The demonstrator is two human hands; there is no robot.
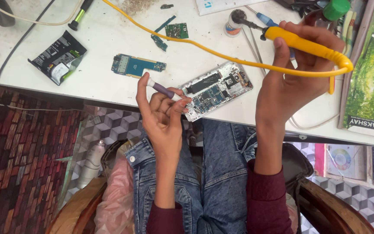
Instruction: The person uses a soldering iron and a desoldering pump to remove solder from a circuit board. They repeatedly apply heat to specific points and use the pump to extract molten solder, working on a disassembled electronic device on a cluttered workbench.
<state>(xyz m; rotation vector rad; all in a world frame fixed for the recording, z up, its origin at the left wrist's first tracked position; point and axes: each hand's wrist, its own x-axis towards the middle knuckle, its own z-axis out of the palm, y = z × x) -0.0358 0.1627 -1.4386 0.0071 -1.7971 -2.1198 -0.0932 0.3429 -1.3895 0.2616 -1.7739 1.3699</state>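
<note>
Nearest, left hand (163, 115) raised palm-up, grip pinching one purple-handled tool (166, 92), tip on one opened phone (216, 89) at the tabletop's (104, 39) near edge. Right hand (293, 73) upright, grip clenched round one yellow soldering iron (301, 43). Farther back: three circuit boards, one black battery (58, 57).

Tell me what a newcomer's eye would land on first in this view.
The yellow soldering iron in the right hand, raised over the white table, its yellow cord looping across. Next, the opened phone with bare circuitry at the table's near edge, where the left hand holds a purple-handled tool with its tip at the board. A loose blue circuit board lies to the phone's left.
</note>
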